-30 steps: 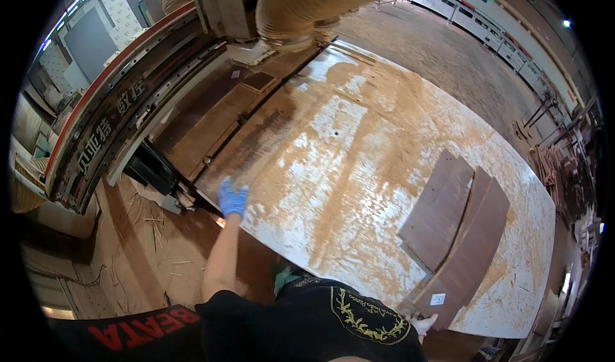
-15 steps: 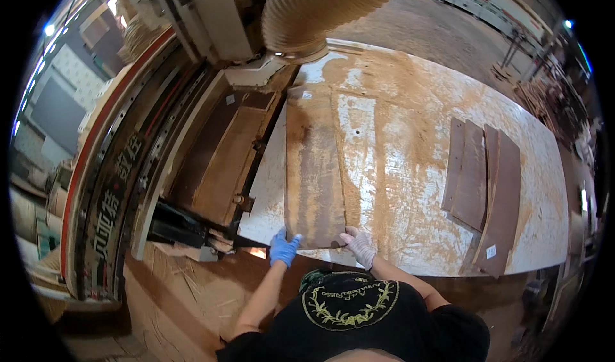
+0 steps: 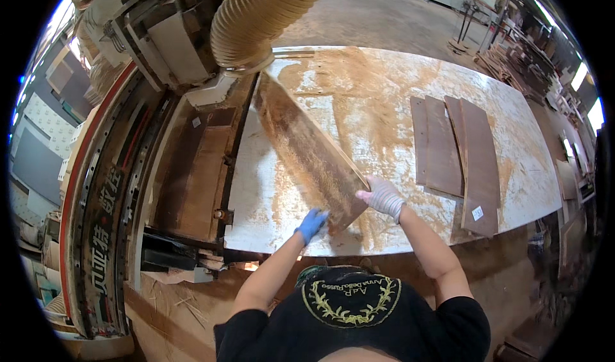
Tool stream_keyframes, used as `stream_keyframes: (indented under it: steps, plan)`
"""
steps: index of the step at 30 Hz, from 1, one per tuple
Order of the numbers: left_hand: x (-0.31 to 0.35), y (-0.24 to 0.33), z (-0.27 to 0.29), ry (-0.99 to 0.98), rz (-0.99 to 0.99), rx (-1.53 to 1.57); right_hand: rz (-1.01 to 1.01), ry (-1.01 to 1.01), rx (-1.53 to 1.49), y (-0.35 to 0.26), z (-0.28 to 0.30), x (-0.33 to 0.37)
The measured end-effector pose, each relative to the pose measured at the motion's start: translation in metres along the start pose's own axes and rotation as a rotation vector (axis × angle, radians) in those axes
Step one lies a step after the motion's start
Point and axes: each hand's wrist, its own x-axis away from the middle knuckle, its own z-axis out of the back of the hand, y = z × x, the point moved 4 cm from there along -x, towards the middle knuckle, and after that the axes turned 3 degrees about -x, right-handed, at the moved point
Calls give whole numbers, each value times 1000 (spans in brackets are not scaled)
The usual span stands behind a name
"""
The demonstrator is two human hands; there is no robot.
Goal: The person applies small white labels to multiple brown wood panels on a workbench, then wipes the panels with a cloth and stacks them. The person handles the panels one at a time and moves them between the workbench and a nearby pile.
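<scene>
A long brown wooden panel [image 3: 307,147], dusted with sawdust, lies slantwise over the white worktable [image 3: 256,202]. It is tilted, its right long edge raised. My right hand [image 3: 385,198], in a pale glove, grips the near right corner, thumb on the upper face. At the near left corner is my left hand [image 3: 312,225], in a blue glove, with its fingers closed against the panel's edge; the fingertips are slightly blurred. The panel's far end reaches close to the ribbed hose's base.
Several brown panels [image 3: 480,163] lie overlapping on the table's right part. Left of the table is a machine bed [image 3: 186,176] with a brown panel in it, beside a long rail [image 3: 106,221]. A large ribbed hose [image 3: 256,25] hangs above. Sawdust covers much of the tabletop.
The panel has gone from lying flat and straight to slanted and tilted, its near end moved right and its right edge lifted. Both my hands moved with it. My view has shifted.
</scene>
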Motion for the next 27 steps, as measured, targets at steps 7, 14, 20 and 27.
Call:
stream_keyframes:
  steps: [7, 14, 20, 27]
  plan:
    - [-49, 76, -141, -205, 253, 1126, -96, 227, 309, 9, 95, 100]
    - [-36, 61, -258, -575, -4, 783, -202, 448, -384, 158, 116, 255]
    - [-24, 100, -344, -641, -285, 131, -325, 800, -884, 248, 92, 375]
    - [-46, 165, -426, -730, -238, -195, -523, 1112, -700, 375, 80, 416]
